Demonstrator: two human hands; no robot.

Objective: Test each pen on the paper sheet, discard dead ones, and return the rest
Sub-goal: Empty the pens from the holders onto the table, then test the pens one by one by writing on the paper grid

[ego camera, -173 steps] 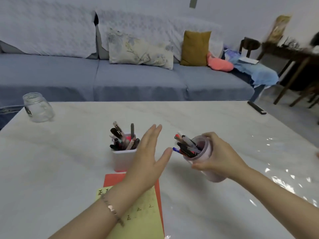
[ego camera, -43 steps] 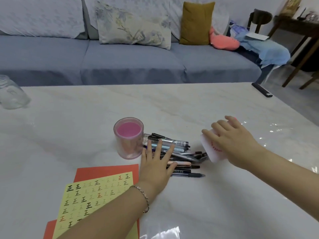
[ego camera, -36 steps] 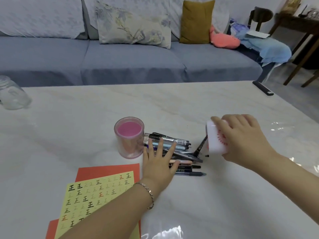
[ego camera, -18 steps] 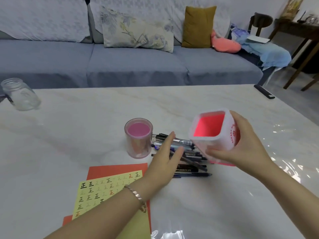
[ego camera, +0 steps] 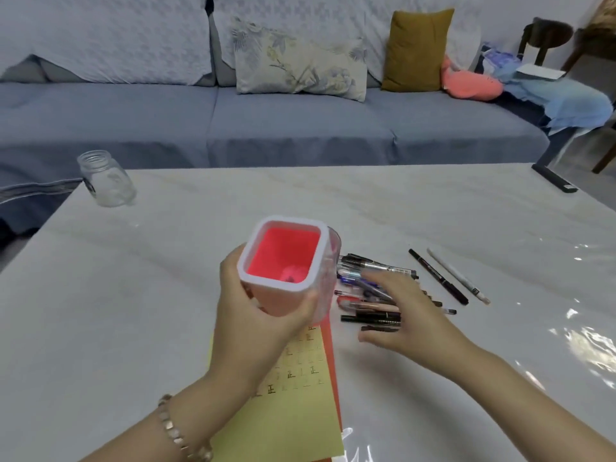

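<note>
Your left hand (ego camera: 263, 308) wraps around the square white holder (ego camera: 283, 261) and holds it up off the surface (ego camera: 133, 295), its red inside tipped toward you — it hides most of the round pink cup (ego camera: 333, 261) just behind it, of which only the right edge shows. Your right hand (ego camera: 410, 318) is spread wide and flat, palm down, over the near right part of the pile of pens (ego camera: 370, 288), gripping nothing that can be seen. The pens lie loose on the surface just right of the holder, mostly pointing left to right. Two more lie apart at the far right of the pile, both slanted: a black pen (ego camera: 438, 276) and a white pen (ego camera: 458, 276) side by side. The yellow paper sheet (ego camera: 293, 395), printed with a grid of small characters, lies on an orange sheet (ego camera: 331, 358) near you, partly under your left wrist. A clear glass jar (ego camera: 106, 178) stands well apart at the far left corner of the surface.
</note>
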